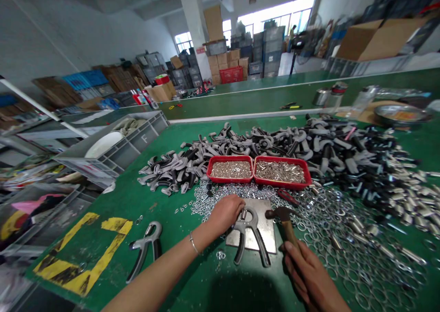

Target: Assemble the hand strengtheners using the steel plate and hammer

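Note:
My left hand (225,213) grips the top of a grey hand grip exerciser (249,231), which lies on a steel plate (266,229). My right hand (305,275) is closed around the wooden handle of a small hammer (283,215), whose metal head hangs above the plate's right side. A second assembled hand grip exerciser (144,250) lies on the green workbench (85,243) to the left of my left arm. Loose steel rings (347,252) spread across the bench to the right of the plate, close to my right hand.
Two red trays (256,172) hold small nuts and pins behind the plate. Heaps of grey and black plastic handles (323,151) lie around them, with loose washers in front. A grey crate (117,149) stands off the bench's left edge. Another green bench runs behind.

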Action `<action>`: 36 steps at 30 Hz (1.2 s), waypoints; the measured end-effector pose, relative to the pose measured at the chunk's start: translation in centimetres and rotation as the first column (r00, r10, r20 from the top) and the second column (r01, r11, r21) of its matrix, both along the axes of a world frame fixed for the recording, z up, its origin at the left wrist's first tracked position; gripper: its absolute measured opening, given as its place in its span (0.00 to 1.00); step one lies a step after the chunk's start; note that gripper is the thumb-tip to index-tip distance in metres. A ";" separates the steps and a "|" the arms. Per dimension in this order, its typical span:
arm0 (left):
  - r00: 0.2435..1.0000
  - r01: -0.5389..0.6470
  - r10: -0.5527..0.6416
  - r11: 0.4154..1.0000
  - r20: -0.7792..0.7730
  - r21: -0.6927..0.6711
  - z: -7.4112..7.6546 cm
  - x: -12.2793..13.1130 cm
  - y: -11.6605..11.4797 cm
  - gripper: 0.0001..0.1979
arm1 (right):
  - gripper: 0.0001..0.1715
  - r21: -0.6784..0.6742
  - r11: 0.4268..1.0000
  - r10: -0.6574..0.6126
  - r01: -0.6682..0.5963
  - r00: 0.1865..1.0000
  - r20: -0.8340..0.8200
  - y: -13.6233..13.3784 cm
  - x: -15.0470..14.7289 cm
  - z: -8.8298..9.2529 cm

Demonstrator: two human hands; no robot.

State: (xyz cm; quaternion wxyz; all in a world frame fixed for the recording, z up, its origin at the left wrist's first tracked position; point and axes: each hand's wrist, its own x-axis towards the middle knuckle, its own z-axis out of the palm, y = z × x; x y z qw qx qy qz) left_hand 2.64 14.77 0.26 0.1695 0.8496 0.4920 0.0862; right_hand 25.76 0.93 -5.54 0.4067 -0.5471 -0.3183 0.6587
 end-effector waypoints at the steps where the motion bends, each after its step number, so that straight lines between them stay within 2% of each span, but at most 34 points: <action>1: 0.999 0.011 -0.010 1.000 -0.041 0.016 0.0 0.1 0.0 0.12 | 0.23 -0.003 1.000 -0.009 0.009 1.000 0.003 0.0 -0.1 0.1; 6: 0.991 0.031 -0.021 0.997 -0.131 0.072 0.1 0.6 -0.1 0.11 | 0.22 0.007 1.000 -0.029 0.029 0.999 0.033 0.0 -0.4 1.0; 10: 0.983 0.034 -0.004 0.986 -0.183 0.161 -0.6 0.7 -0.5 0.10 | 0.21 0.016 1.000 -0.010 0.010 0.999 0.032 -0.1 -0.3 1.1; 12: 0.973 0.091 -0.034 0.966 -0.228 0.243 -1.3 0.8 -0.9 0.10 | 0.22 0.019 1.000 -0.004 0.003 0.999 0.039 -0.2 -0.4 1.0; 15: 0.936 0.257 -0.141 0.899 -0.322 0.354 -2.1 1.0 -1.3 0.10 | 0.22 0.031 0.999 0.010 -0.013 0.995 0.097 -0.1 -0.4 1.5; 17: 0.918 0.319 -0.189 0.875 -0.349 0.365 -2.3 1.1 -1.3 0.10 | 0.23 0.042 0.997 0.057 -0.065 0.984 0.171 0.2 -0.3 2.4; 18: 0.922 0.308 -0.186 0.883 -0.338 0.354 -2.3 1.0 -1.3 0.09 | 0.23 0.056 0.993 0.088 -0.103 0.972 0.220 0.5 -0.1 3.0; 21: 0.970 0.140 -0.069 0.941 -0.231 0.307 -1.7 0.4 -1.6 0.09 | 0.22 0.145 0.960 0.163 -0.241 0.897 0.411 2.0 0.8 5.6; 24: 0.996 -0.033 0.056 0.957 -0.073 0.287 -0.5 -0.9 -2.8 0.13 | 0.22 0.176 0.890 0.240 -0.421 0.759 0.605 3.9 1.5 8.6; 27: 0.999 -0.031 0.035 0.970 -0.011 0.243 0.4 -2.0 -4.6 0.12 | 0.24 0.185 0.831 0.251 -0.525 0.649 0.718 5.4 1.2 10.7; 30: 0.997 0.062 -0.052 0.980 -0.057 0.191 0.7 -2.4 -5.8 0.11 | 0.22 0.191 0.796 0.206 -0.575 0.554 0.807 6.8 0.3 10.8; 33: 0.987 0.106 -0.085 0.982 -0.136 0.159 0.6 -2.1 -6.0 0.08 | 0.20 0.068 0.744 0.304 -0.664 0.428 0.851 8.3 -0.4 9.7; 34: 0.984 0.112 -0.087 0.981 -0.157 0.159 0.5 -2.0 -5.9 0.08 | 0.21 0.049 0.728 0.334 -0.684 0.416 0.846 8.7 -0.6 9.4; 36: 0.980 0.116 -0.084 0.979 -0.183 0.170 0.4 -1.8 -5.7 0.08 | 0.23 0.085 0.721 0.322 -0.687 0.441 0.837 9.2 -0.8 9.3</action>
